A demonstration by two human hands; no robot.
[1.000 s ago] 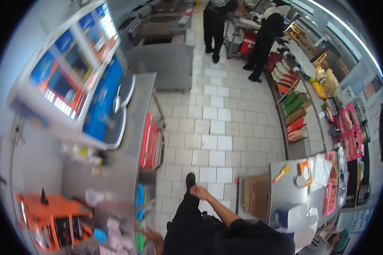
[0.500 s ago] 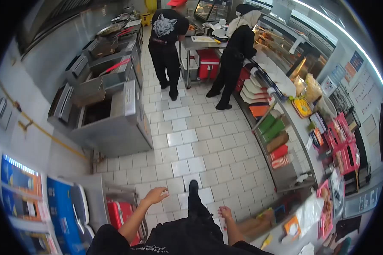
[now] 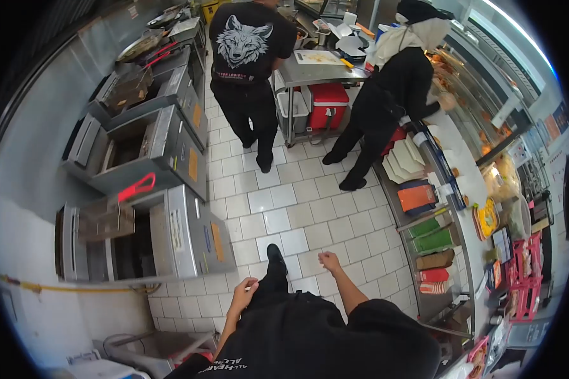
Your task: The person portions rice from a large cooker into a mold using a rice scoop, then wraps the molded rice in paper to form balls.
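My left hand point(image 3: 244, 293) hangs low in front of my body, above the tiled floor point(image 3: 278, 201), its fingers loosely bent and nothing seen in them. To the right, my right hand point(image 3: 329, 260) swings a little further forward over the tiles, also loosely curled and holding nothing visible. Neither one touches anything. Between them, one black shoe point(image 3: 275, 254) is planted ahead on the floor. Nearest to my left side stands a steel fryer point(image 3: 189, 234) with a wire basket point(image 3: 107, 222) whose red handle point(image 3: 136, 187) sticks up.
Ahead, a person in a wolf-print shirt point(image 3: 243, 44) and another in a light head covering point(image 3: 392, 82) stand by a steel table point(image 3: 297, 74) with a red cooler point(image 3: 329, 104) below. More fryers point(image 3: 139, 142) line the left; a counter with shelves point(image 3: 433, 234) of packaging runs along the right.
I have stepped forward, so the fryers, people and table look nearer. My right hand has swung forward and my left hand back toward my body. The blue items at lower left have mostly left view.
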